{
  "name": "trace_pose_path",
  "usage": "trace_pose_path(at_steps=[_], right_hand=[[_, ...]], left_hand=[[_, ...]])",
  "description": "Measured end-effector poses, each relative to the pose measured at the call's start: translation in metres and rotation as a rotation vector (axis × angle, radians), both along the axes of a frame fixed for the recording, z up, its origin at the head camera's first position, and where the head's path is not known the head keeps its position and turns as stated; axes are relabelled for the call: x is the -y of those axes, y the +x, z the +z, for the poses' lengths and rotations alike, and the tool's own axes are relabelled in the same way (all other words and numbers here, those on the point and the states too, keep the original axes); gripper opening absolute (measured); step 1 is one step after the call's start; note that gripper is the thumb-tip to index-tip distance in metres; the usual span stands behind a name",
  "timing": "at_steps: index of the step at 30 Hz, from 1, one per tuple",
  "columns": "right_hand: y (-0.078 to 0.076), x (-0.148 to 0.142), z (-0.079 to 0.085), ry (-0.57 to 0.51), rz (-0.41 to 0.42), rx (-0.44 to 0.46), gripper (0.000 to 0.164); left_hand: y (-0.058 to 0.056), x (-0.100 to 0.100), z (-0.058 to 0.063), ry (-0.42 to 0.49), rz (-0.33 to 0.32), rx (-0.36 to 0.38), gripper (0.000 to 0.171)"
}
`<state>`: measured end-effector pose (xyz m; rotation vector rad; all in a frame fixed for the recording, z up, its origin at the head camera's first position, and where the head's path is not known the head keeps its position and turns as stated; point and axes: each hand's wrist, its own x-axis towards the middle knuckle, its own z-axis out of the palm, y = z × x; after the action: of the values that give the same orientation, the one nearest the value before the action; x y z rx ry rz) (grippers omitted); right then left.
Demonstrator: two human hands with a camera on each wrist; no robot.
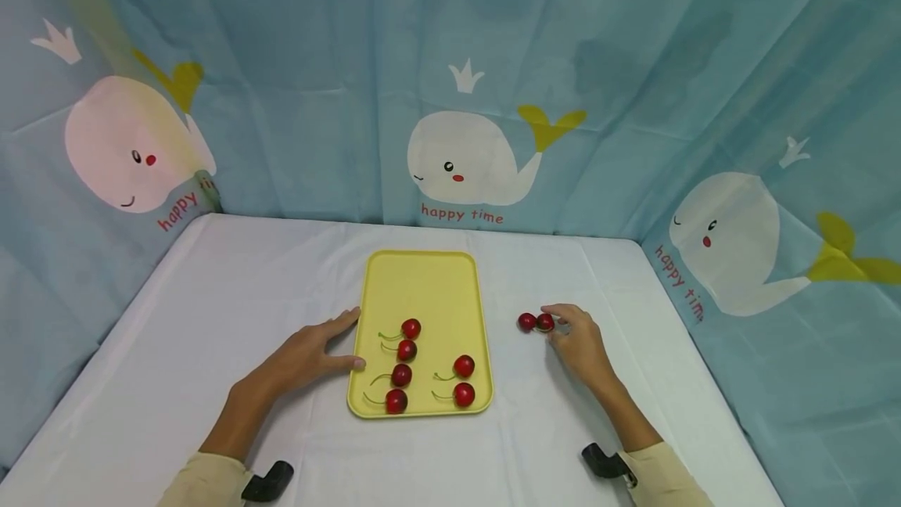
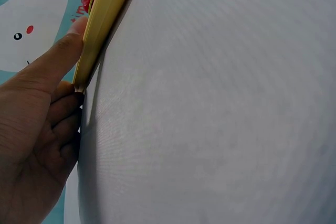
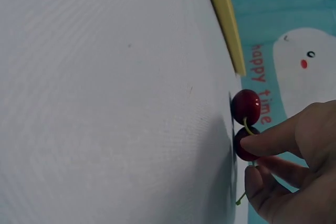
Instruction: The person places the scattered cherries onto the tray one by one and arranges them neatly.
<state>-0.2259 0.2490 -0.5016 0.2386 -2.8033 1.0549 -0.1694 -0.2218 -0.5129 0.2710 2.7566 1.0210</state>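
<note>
At the left edge of the yellow tray [image 1: 422, 276] rests my left hand [image 1: 303, 358], thumb and index finger spread apart against the rim. In the left wrist view its thumb [image 2: 55, 59] lies along the tray's side. Right of the tray, my right hand [image 1: 580, 346] pinches a dark red cherry [image 1: 545, 322] between its fingertips, low over the white cloth. In the right wrist view a finger covers part of that cherry [image 3: 244, 150], and a green stem shows below it. Another cherry [image 1: 526, 322] sits right beside it, on the tray side.
Several stemmed cherries lie in the tray: a column left of its middle, including a top cherry [image 1: 411, 328], and two at the lower right, one the lower cherry [image 1: 464, 394]. White cloth [image 1: 232, 280] covers the table. Blue whale-print curtains [image 1: 303, 100] enclose its back and sides.
</note>
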Motion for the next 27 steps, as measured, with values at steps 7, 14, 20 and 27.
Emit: trace_pose_path(at_steps=[7,14,20,27], right_hand=[[-0.001,0.0,-0.004,0.037,0.006,0.018,0.043],[0.001,0.001,-0.002,0.062,-0.021,0.027,0.039],[0.004,0.001,0.002,0.057,-0.044,0.053,0.037],[0.006,0.004,0.008,0.018,-0.036,0.05,0.036]], left_hand=[[0.0,-0.002,0.0,-0.007,0.005,0.014,0.105],[0.0,-0.001,0.0,-0.006,0.006,0.01,0.105],[0.0,-0.001,0.001,-0.008,0.005,0.012,0.105],[0.0,-0.002,0.002,-0.009,0.004,0.012,0.105]])
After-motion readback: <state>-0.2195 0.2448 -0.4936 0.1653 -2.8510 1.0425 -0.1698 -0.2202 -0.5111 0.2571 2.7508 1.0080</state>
